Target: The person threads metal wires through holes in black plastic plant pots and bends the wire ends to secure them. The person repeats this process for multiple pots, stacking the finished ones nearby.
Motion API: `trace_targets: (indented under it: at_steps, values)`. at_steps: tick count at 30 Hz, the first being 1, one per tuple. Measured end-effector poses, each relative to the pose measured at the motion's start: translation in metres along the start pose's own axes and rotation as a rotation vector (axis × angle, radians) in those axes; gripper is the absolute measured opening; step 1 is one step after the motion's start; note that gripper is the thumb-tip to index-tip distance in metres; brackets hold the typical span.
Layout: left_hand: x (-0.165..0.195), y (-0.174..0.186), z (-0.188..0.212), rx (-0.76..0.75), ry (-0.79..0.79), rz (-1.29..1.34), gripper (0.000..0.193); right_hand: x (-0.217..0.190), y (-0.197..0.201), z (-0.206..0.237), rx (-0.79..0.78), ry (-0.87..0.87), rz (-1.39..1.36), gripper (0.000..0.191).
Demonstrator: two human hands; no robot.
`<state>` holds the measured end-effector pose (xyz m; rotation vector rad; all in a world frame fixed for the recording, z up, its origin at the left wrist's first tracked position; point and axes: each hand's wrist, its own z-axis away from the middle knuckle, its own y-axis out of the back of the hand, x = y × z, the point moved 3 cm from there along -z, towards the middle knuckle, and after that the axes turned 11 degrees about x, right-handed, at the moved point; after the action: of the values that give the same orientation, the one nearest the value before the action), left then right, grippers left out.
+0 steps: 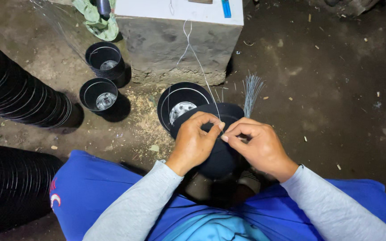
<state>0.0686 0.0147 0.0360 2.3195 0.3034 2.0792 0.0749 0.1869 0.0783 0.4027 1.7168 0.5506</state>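
Down on a dirt floor (336, 89), littered with wood chips and a patch of sawdust (141, 114). Straight ahead sits a concrete block (175, 44) with a white top (179, 9); a blue marker (226, 8) lies on that top, and a green cloth (95, 20) is bunched at the block's left corner. A thin wire (197, 58) drops from the top down the block's face and runs to the hands.

Count the loose black pots: three stand open on the ground. One (105, 58) is beside the block's left side, one (98, 93) is just below it, and a third (179, 105) is at the block's foot with a silvery disc in its bottom. At far left, two long stacks of nested pots lie on their sides, one upper (18, 89), one lower (10, 187).

A fourth pot (222, 147) is in the person's lap, between blue-trousered knees. It is dark, round and matte, and the hands cover most of it. It overlaps the third pot's near rim.

Left hand (195, 143): fingers curled, thumb and forefinger pinching the wire just above the pot. Right hand (258, 145): also curled, fingertips pinched on the same wire, nearly touching the left. One bundle of cut wires (251, 91) stands fanned out just behind the right hand. Grey sleeves on both arms.
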Motion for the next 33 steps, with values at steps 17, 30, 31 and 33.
trace_targets:
  at_steps: [17,30,31,33]
  values:
    - [0.008,-0.003,0.007,-0.03,-0.094,0.015,0.01,0.003,-0.016,-0.01,0.075,-0.1,0.185,0.018]
    - [0.027,0.004,0.006,-0.139,-0.095,0.137,0.01,-0.017,0.023,-0.019,-0.272,0.24,0.108,0.012]
    - [0.028,0.004,0.006,-0.144,-0.096,0.143,0.01,-0.017,0.022,-0.018,-0.285,0.246,0.136,0.01]
    - [0.031,0.006,0.008,-0.159,-0.142,0.088,0.012,-0.019,0.022,-0.017,-0.305,0.27,0.171,0.009]
